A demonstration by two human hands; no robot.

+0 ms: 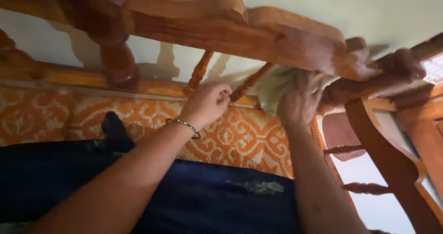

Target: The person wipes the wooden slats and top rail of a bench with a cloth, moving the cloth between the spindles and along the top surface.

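Carved wooden sofa backrest [258, 28] spans the top, orange patterned upholstery [230, 137] below it. Pale cloth [272, 88] sits under the rail's right end: soft, light, best bunched in the palm. Right hand [297, 102] clutches it; left hand [207, 102] pinches a turned spindle [199, 70].

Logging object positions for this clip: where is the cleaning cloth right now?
In the head view, the pale cloth is right of centre, pressed by the right hand against the carved wooden backrest rail, beside the left hand.
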